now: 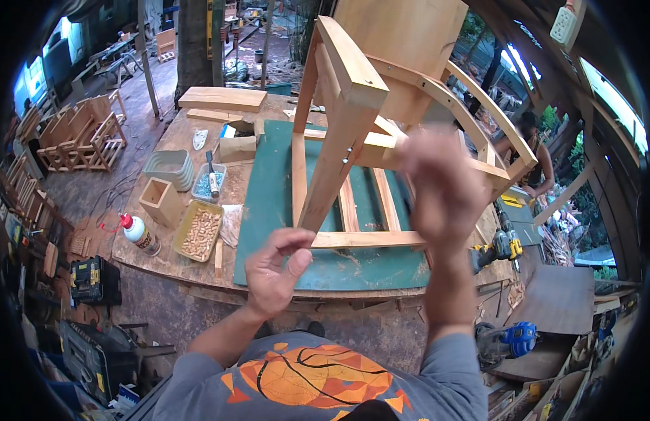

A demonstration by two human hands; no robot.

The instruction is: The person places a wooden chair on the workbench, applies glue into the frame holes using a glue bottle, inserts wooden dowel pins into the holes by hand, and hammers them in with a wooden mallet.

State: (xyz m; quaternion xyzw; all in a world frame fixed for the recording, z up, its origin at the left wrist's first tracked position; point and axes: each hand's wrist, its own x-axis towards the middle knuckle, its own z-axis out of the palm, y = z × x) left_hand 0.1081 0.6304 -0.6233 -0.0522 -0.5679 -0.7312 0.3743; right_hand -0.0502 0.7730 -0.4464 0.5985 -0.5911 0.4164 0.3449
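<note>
A pale wooden chair frame (344, 151) stands on the green mat (265, 210), with a wide wooden panel (402, 35) at its back and curved side rails. Two small metal fasteners show on its near upright. At that upright's lower end is my left hand (272, 270), its fingers curved and the thumb apart; the fingertips are close to the wood, and whether they touch it I cannot tell. My right hand (440, 182) is raised in front of the frame's right side. Motion smears its fingers, so anything in them is hidden.
On the bench's left are a tray of wooden dowels (200, 230), a glue bottle (139, 234), a wooden box (162, 202) and a brush (212, 174). Power drills (504, 245) lie at the right edge. Another person (542, 158) is beyond the frame.
</note>
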